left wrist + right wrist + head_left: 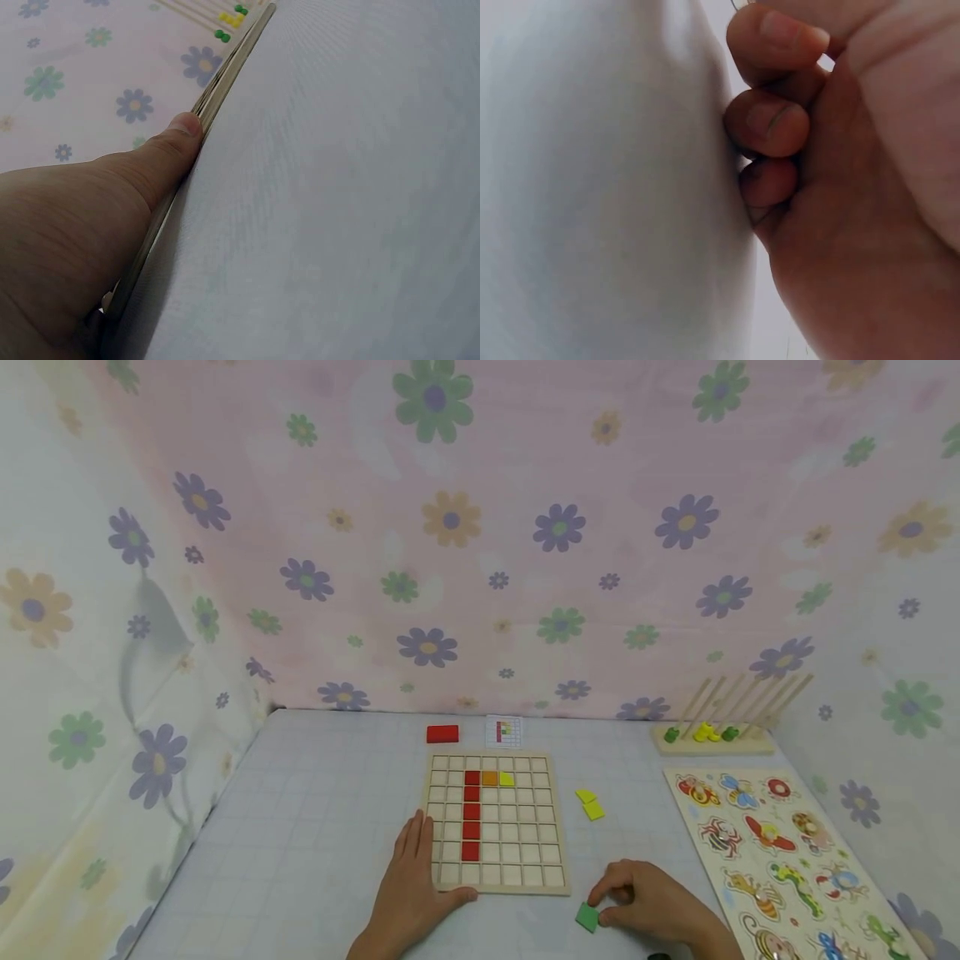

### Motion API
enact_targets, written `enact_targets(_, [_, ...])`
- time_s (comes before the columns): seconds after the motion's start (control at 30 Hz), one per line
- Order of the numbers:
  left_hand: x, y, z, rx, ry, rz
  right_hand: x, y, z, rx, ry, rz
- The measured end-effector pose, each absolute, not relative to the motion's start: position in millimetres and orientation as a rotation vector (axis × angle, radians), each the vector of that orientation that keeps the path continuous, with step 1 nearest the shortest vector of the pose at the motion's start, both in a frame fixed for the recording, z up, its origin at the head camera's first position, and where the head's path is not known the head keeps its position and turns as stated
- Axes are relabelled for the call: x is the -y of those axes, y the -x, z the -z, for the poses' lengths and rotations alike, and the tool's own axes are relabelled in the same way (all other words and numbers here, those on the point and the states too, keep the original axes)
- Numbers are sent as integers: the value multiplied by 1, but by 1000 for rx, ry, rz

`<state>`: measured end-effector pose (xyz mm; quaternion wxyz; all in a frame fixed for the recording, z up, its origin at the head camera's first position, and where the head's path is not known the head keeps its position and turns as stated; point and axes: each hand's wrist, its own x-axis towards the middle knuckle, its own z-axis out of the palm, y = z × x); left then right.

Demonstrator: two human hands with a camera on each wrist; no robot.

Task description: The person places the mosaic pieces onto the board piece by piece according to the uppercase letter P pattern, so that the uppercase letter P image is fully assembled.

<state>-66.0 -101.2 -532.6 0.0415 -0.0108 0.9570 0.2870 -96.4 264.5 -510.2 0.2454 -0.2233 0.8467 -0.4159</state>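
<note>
The left hand rests its straight fingers on the wooden board's edge. Red squares sit just right of those fingers. Next, a green square is pinched in the fingers of the right hand; yellow pieces lie beyond them.

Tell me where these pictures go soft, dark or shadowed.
Head view: fairly even light, grid board clear, small card slightly soft; left wrist: left hand dim, shadow beneath the board's edge; right wrist: white surface blurred, right hand partly shaded.
</note>
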Motion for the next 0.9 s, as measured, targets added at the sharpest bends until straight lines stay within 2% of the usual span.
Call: enact_targets(0.9, [101, 67, 536, -2948, 35, -874, -240, 89, 504, -2446, 432, 998])
